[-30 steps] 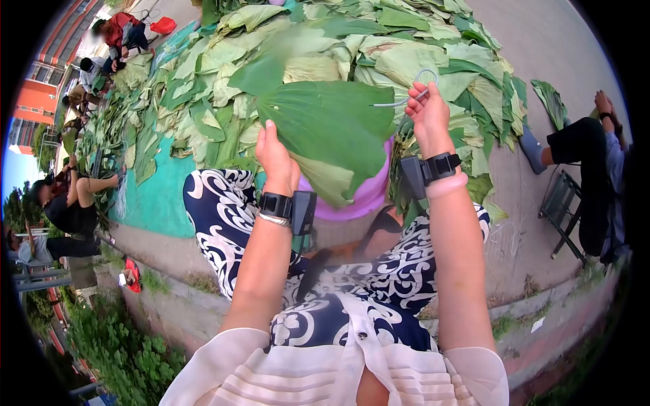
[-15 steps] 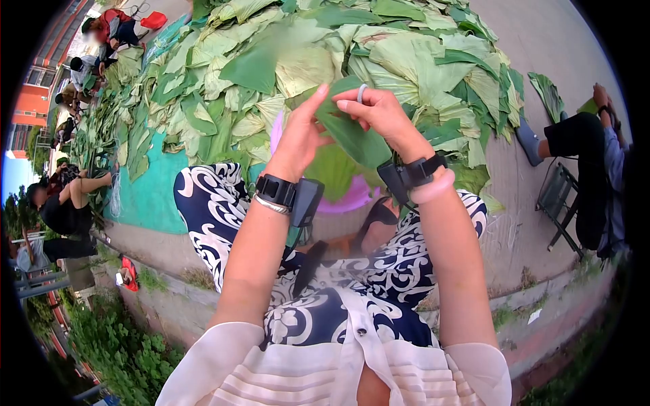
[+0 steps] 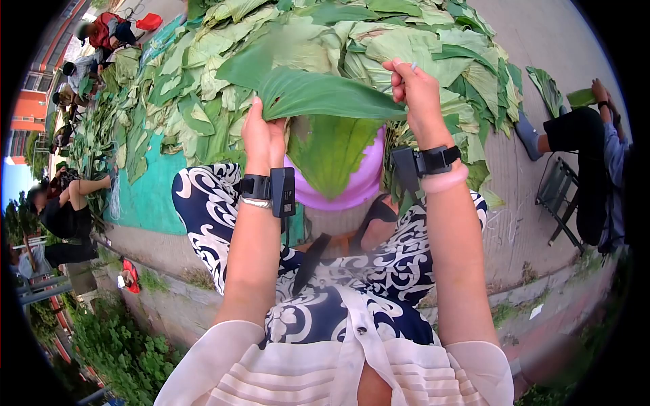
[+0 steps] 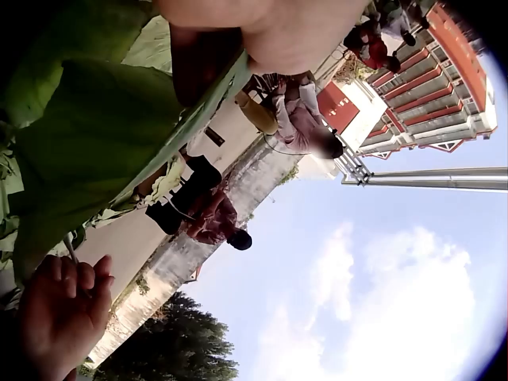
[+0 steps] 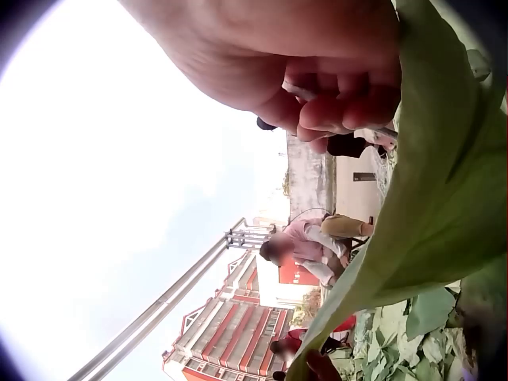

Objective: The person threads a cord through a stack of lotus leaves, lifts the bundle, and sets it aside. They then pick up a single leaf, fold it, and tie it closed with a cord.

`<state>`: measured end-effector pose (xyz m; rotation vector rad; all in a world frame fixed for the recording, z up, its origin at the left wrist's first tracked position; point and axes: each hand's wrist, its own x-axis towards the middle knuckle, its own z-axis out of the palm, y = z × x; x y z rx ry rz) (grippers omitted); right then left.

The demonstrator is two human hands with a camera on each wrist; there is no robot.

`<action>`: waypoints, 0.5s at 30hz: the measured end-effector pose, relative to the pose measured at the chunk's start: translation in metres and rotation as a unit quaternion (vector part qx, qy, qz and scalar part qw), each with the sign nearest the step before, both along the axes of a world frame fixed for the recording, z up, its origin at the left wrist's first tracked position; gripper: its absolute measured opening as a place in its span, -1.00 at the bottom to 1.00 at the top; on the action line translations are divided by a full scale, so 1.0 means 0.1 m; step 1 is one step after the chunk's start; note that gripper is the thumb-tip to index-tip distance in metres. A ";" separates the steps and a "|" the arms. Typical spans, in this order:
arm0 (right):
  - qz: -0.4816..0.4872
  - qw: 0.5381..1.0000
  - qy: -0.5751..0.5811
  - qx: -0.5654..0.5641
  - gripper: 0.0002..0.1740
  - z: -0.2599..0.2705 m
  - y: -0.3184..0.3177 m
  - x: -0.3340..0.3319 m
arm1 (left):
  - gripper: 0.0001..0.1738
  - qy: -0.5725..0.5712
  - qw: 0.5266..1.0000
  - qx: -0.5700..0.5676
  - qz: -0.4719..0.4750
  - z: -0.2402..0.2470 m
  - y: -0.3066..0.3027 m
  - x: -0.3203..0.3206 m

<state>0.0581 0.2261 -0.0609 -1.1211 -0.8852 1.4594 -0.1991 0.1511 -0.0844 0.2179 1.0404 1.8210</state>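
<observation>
Between my hands stretches a green lotus leaf (image 3: 325,95), its upper edge folded over. My left hand (image 3: 264,139) pinches its left end, thumb on top and fingers beneath. My right hand (image 3: 420,98) is at the leaf's right tip, fingers curled round a thin grey looped rod (image 4: 71,248). Most of that rod is hidden by the fingers. Below the held leaf, another lotus leaf (image 3: 332,149) with a ragged right edge lies over a purple basin-like container (image 3: 305,189) in front of my knees.
A wide pile of lotus leaves (image 3: 223,74) spreads ahead over a green sheet (image 3: 162,196). To the right a person (image 3: 586,169) sits by a dark folding stool (image 3: 558,203). Other people (image 3: 68,196) sit along the left side. A kerb (image 3: 196,298) runs behind me.
The held leaf was spread broad, then my hands came together around it. Now they have moved apart again, with the leaf drawn out sideways and seen more edge-on.
</observation>
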 end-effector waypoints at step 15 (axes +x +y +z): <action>-0.067 0.997 0.030 0.008 -0.68 0.03 0.09 0.13 | -0.66 -0.193 0.966 0.160 0.061 0.03 -0.14 -0.48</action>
